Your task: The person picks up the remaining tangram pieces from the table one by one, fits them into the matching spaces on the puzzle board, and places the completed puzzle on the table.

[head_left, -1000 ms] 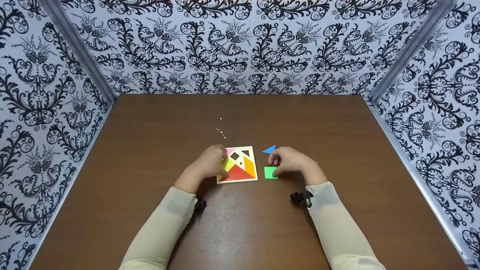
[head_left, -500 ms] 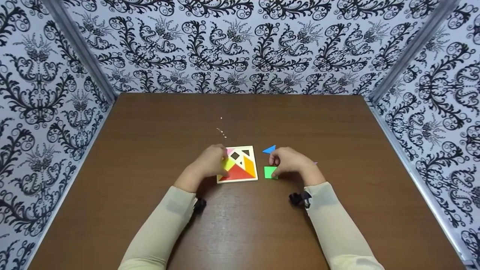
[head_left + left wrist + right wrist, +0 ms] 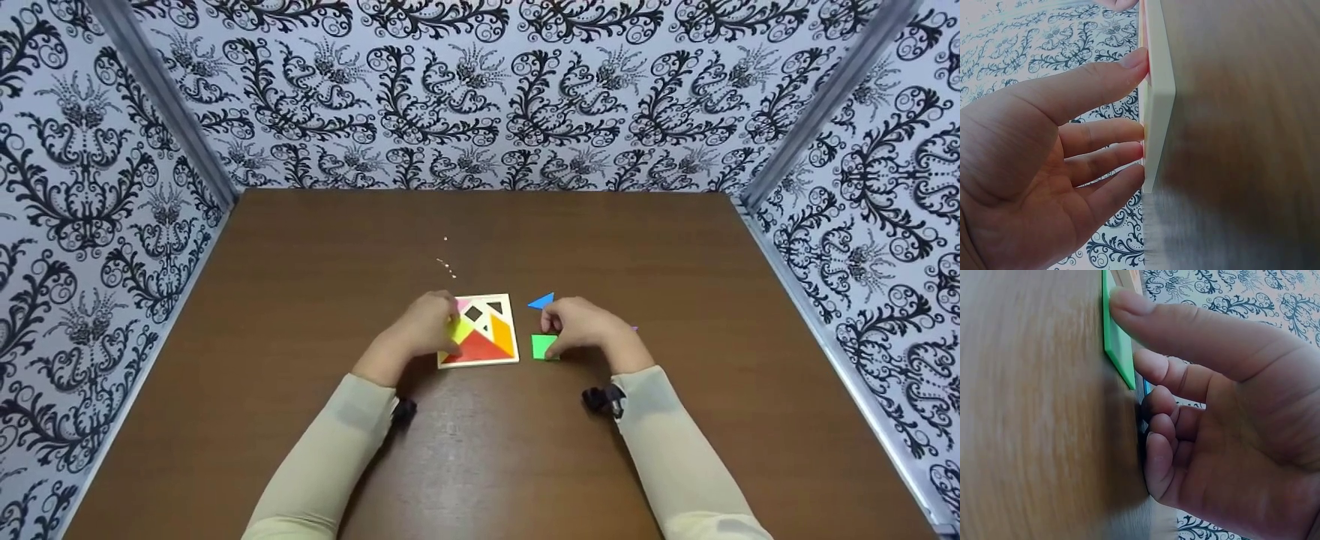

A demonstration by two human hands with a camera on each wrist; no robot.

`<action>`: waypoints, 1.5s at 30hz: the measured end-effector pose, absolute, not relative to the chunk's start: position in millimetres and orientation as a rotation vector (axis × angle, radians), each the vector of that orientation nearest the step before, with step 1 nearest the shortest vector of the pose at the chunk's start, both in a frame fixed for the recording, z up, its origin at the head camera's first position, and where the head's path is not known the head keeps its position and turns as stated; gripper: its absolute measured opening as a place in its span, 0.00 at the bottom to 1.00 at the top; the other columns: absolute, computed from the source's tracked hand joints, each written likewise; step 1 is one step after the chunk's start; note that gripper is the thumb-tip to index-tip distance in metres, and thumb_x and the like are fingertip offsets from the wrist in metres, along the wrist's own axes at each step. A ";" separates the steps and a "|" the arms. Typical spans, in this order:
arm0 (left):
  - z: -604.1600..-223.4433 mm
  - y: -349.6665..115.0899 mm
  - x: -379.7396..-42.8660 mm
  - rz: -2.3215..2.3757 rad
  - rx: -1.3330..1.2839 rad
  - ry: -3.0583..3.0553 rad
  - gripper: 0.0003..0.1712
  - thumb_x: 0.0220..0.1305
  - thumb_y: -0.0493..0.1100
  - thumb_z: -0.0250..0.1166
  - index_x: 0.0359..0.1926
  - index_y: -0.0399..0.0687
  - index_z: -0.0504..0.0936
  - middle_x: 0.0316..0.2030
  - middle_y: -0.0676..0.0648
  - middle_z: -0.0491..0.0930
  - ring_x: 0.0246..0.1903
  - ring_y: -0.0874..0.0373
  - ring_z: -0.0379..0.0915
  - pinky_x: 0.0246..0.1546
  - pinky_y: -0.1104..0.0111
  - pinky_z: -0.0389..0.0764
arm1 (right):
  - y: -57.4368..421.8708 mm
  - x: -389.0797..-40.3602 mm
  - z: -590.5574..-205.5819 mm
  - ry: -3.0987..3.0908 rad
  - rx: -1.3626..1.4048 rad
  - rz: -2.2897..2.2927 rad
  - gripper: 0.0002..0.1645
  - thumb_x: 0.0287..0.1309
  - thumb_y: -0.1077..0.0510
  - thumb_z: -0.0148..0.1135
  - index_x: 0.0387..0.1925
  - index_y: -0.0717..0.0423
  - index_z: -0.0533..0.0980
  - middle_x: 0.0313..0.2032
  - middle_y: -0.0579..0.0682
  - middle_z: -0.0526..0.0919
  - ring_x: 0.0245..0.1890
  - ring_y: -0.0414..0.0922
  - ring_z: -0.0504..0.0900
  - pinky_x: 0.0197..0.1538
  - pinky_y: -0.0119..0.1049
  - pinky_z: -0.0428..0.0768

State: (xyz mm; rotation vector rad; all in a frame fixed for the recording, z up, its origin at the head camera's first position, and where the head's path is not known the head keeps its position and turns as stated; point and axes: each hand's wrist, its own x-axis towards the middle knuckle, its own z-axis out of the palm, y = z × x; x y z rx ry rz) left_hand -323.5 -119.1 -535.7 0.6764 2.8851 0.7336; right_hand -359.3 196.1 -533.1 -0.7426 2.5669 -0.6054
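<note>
On the brown table [image 3: 480,450], the left hand [image 3: 421,326] rests its thumb and loosely extended fingers on the pale-rimmed puzzle board [image 3: 508,307]. Just right of that lie a blue triangle [image 3: 543,301] and, nearer the camera, a green square [image 3: 541,346]. The right hand [image 3: 586,324] touches the square with its thumb, other fingers curled; I cannot tell whether it pinches.

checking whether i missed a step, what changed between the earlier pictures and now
Nothing visibly moved; nothing was taken hold of or let go. The left hand still touches the cream square puzzle board, the right hand still touches the flat green square; the blue triangle stayed put.
</note>
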 end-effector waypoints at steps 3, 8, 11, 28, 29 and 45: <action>-536.2 -118.2 -323.7 0.737 0.655 2.878 0.25 0.39 0.44 0.90 0.35 0.37 0.87 0.49 0.41 0.84 0.52 0.41 0.78 0.60 0.53 0.80 | 197.2 -358.8 -534.2 2.565 -0.762 -0.600 0.24 0.41 0.52 0.87 0.36 0.51 0.80 0.28 0.45 0.75 0.30 0.43 0.71 0.37 0.37 0.73; -536.7 -117.7 -324.5 0.726 0.643 2.875 0.25 0.39 0.44 0.90 0.34 0.37 0.87 0.49 0.41 0.84 0.53 0.41 0.78 0.61 0.52 0.79 | 197.0 -358.7 -533.9 2.561 -0.765 -0.587 0.25 0.40 0.53 0.88 0.36 0.51 0.80 0.27 0.45 0.74 0.30 0.43 0.71 0.37 0.36 0.72; -536.2 -118.1 -324.6 0.715 0.650 2.878 0.24 0.39 0.45 0.90 0.34 0.37 0.87 0.49 0.41 0.84 0.53 0.41 0.78 0.61 0.52 0.80 | 196.3 -359.1 -533.1 2.561 -0.764 -0.565 0.24 0.41 0.53 0.88 0.36 0.51 0.80 0.28 0.46 0.74 0.31 0.43 0.72 0.37 0.36 0.72; -536.7 -119.1 -325.3 0.716 0.671 2.883 0.26 0.39 0.45 0.90 0.36 0.37 0.88 0.47 0.41 0.83 0.50 0.42 0.78 0.59 0.52 0.80 | 195.9 -359.5 -532.7 2.568 -0.760 -0.603 0.23 0.43 0.57 0.87 0.36 0.53 0.79 0.30 0.48 0.77 0.31 0.44 0.73 0.37 0.36 0.74; -536.9 -119.2 -325.0 0.713 0.679 2.886 0.26 0.38 0.45 0.90 0.36 0.36 0.88 0.47 0.41 0.83 0.50 0.42 0.79 0.59 0.53 0.81 | 195.7 -359.0 -532.2 2.567 -0.767 -0.608 0.23 0.43 0.57 0.87 0.36 0.53 0.79 0.30 0.48 0.78 0.31 0.44 0.73 0.37 0.36 0.74; -535.3 -119.8 -323.9 0.688 0.677 2.893 0.28 0.40 0.46 0.90 0.39 0.35 0.89 0.50 0.38 0.84 0.53 0.39 0.79 0.62 0.51 0.80 | 194.7 -357.9 -529.8 2.610 -0.788 -0.644 0.22 0.42 0.60 0.87 0.34 0.56 0.79 0.30 0.49 0.80 0.32 0.43 0.74 0.40 0.37 0.75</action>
